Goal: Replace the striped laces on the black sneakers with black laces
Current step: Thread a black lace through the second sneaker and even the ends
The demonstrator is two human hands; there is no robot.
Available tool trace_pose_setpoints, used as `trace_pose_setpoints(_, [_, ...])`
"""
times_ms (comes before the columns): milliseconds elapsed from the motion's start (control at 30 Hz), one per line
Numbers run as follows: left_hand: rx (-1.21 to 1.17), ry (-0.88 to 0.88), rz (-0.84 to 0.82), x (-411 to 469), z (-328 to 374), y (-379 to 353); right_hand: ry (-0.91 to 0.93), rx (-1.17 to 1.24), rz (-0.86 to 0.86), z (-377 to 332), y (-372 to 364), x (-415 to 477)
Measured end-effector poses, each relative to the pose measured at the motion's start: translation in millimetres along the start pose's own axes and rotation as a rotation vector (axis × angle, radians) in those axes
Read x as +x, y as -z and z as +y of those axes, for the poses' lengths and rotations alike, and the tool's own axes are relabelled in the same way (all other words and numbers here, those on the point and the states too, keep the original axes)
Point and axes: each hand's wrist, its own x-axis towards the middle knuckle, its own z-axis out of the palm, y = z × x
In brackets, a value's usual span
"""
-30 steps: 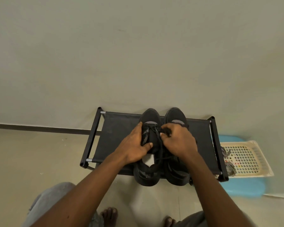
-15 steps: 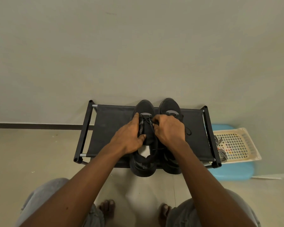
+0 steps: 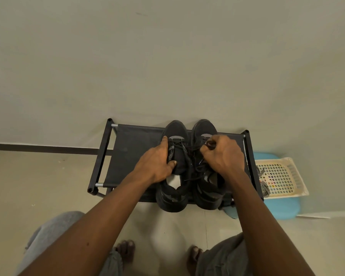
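Two black sneakers stand side by side on a low black fabric rack [image 3: 131, 154], toes toward the wall. My left hand [image 3: 157, 160] grips the left sneaker [image 3: 175, 136] over its tongue, thumb on the inner side. My right hand [image 3: 223, 154] is curled over the right sneaker [image 3: 204, 128] and pinches a black lace [image 3: 189, 156] that runs across from the left sneaker's eyelets. Striped black-and-white laces [image 3: 264, 186] lie at the left edge of the cream basket.
A cream perforated plastic basket [image 3: 283, 176] sits on a blue stool [image 3: 281, 208] right of the rack. The rack stands against a plain wall. My knees and bare feet are on the tiled floor below.
My right hand has moved to the right, away from the left sneaker, drawing the black lace out with it. My left hand keeps its grip on the left sneaker.
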Motion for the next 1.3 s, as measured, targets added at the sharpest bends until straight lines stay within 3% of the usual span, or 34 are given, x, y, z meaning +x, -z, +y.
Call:
trace_pose_setpoints(100, [-0.022,-0.011,0.0,-1,1,4,0.023,0.194,-0.048,0,-8,6])
trace_pose_setpoints(233, [-0.101,-0.037,-0.02,-2,2,12,0.082,0.226,0.014,2,-13,15])
trace_pose_setpoints(333, [-0.122,-0.01,0.059,-3,2,14,0.082,0.321,0.068,1,-17,17])
trace_pose_setpoints(400, [-0.125,0.017,0.104,-2,2,13,0.058,0.506,0.07,-3,-20,18])
trace_pose_setpoints(500, [-0.118,0.043,0.132,-1,4,11,0.029,0.774,0.027,-12,-27,18])
trace_pose_setpoints(633, [-0.1,0.049,0.147,0,6,11,0.021,0.848,-0.091,-24,-39,17])
trace_pose_setpoints(933, [-0.371,0.125,0.082,5,-5,24,0.199,0.468,-0.094,-27,-60,20])
trace_pose_setpoints(1300, [-0.714,0.26,-0.059,10,-11,30,0.291,0.323,-0.073,-29,-66,17])
